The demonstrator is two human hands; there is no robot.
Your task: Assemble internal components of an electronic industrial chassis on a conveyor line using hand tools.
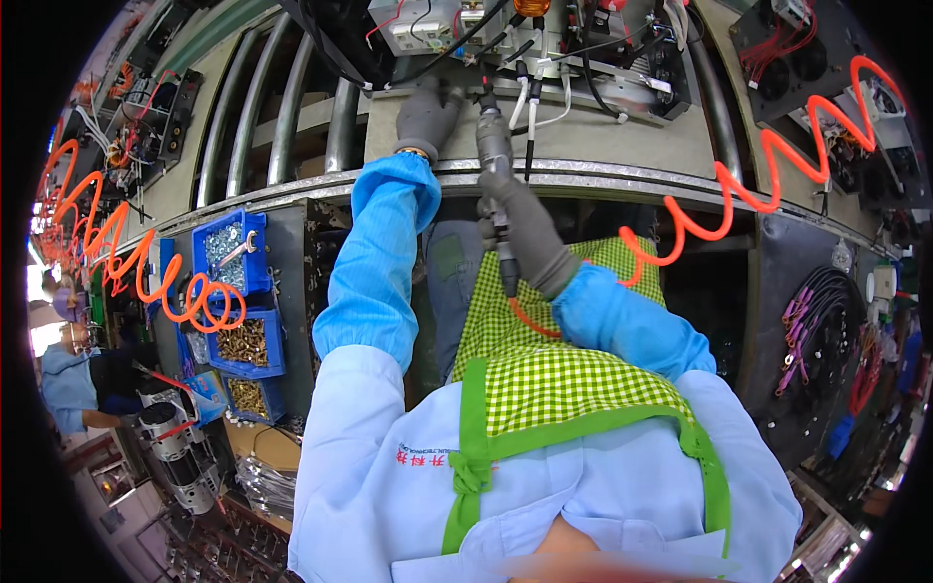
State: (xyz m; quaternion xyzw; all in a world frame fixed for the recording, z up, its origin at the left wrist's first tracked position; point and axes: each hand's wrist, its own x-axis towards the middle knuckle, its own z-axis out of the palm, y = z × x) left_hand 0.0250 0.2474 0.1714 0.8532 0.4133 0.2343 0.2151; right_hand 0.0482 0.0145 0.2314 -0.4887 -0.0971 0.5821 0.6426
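Note:
My left hand (428, 119), in a grey glove, rests on the flat board at the front edge of an open electrical assembly (554, 68). Its fingers look apart, with nothing visible in them, though the fingertips are blurred. In my right hand (530, 233), also gloved in grey, is a pneumatic screwdriver (494, 141). Its bit end points away from me, toward the assembly's front edge, a little right of my left hand. An orange air hose runs from the tool's rear end. White and black cables (531, 107) hang from the assembly beside the tool.
Metal rollers (282, 112) flank the board (384, 146). On the left, blue bins (243, 340) hold screws and brass-coloured parts; a wrench (236, 251) lies on one. Coiled orange hoses (768, 175) hang at both sides. Bundled cables (812, 321) lie right. Another person (73, 379) is far left.

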